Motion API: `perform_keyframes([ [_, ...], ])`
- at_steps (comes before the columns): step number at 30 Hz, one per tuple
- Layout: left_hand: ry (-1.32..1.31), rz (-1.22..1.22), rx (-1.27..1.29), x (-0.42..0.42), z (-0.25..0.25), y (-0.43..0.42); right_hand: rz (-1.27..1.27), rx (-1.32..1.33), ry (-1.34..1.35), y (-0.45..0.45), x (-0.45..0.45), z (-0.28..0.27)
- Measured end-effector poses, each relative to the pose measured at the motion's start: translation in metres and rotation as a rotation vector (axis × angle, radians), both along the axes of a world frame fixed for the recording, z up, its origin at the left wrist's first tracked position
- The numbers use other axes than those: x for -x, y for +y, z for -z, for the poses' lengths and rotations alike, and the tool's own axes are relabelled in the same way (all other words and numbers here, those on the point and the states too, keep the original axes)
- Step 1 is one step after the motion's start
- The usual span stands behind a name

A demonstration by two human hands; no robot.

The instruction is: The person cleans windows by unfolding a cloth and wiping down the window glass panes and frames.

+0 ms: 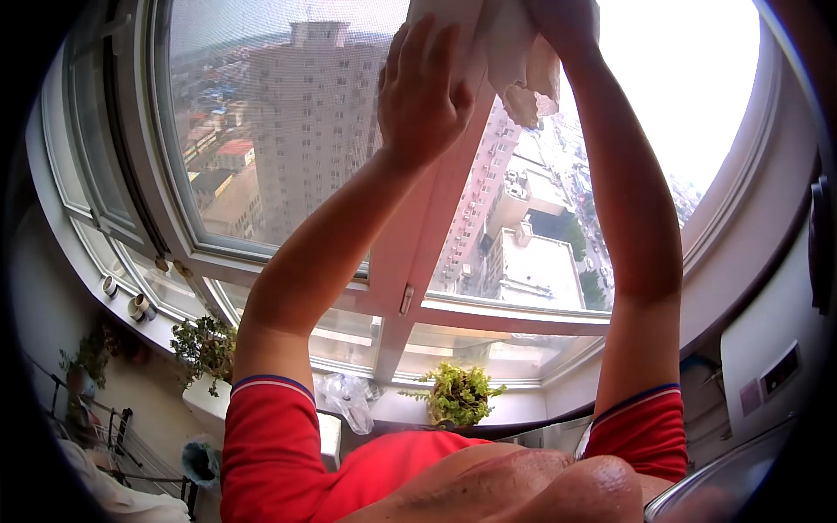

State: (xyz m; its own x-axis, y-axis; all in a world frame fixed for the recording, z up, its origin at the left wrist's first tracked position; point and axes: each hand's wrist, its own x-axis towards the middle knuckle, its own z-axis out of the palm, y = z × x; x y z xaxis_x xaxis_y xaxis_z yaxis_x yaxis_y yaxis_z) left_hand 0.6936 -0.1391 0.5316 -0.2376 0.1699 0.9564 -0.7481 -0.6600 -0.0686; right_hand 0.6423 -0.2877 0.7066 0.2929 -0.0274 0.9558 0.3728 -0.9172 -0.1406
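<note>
Left hand (pixel 423 100): fingers extended, slightly spread, against the window post (pixel 417 231), top centre.
Right hand (pixel 562 24): cut by top edge; can't tell its grip.
Cloth (pixel 530 91): crumpled, beside right hand, top centre.

This looks like a home high up in a block of flats, perhaps an enclosed balcony. Large windows (pixel 417 235) look down on rooftops (pixel 536 270) and across at a tower block (pixel 318 131). A leafy plant (pixel 458 397) stands on the far sill (pixel 523 405), another plant (pixel 205 344) to the left, near a dark metal rack (pixel 122 436).
</note>
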Motion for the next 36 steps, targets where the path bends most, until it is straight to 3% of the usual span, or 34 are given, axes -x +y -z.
perform_keyframes([
  [4,0.014,-0.005,-0.008,0.002,-0.001,-0.002,-0.024,0.047,-0.209,-0.008,-0.032,-0.033],
  [7,0.036,-0.001,-0.007,0.004,-0.002,-0.001,-0.109,-0.122,0.002,0.001,-0.020,-0.036],
  [10,0.077,0.040,-0.031,0.004,0.002,0.003,-0.016,-0.026,-0.113,0.000,-0.020,0.003],
  [11,0.091,0.062,-0.044,0.005,0.002,0.004,-0.155,-0.024,-0.096,0.008,-0.003,0.022],
  [14,0.062,0.087,-0.052,0.006,0.003,0.004,0.157,0.009,0.086,-0.002,-0.006,0.065],
  [15,0.067,0.062,-0.046,0.006,0.004,0.004,0.145,0.008,0.107,0.000,-0.002,0.069],
  [20,0.083,0.037,-0.024,0.005,0.003,-0.005,0.088,0.030,0.034,-0.001,-0.006,0.066],
  [23,0.066,0.019,-0.021,-0.002,0.003,-0.005,-0.101,-0.097,0.073,0.034,0.031,0.031],
  [24,0.073,0.019,-0.025,0.000,0.005,-0.003,0.033,-0.032,0.072,0.031,0.024,0.017],
  [28,0.094,0.033,-0.035,0.006,0.003,-0.002,0.002,-0.038,0.008,0.029,0.021,0.013],
  [32,0.078,0.035,0.009,0.006,0.004,0.000,-0.040,-0.128,0.069,0.029,0.023,0.038],
  [36,0.035,0.062,0.008,0.000,0.004,0.002,0.183,-0.065,0.147,0.011,0.009,0.064],
])
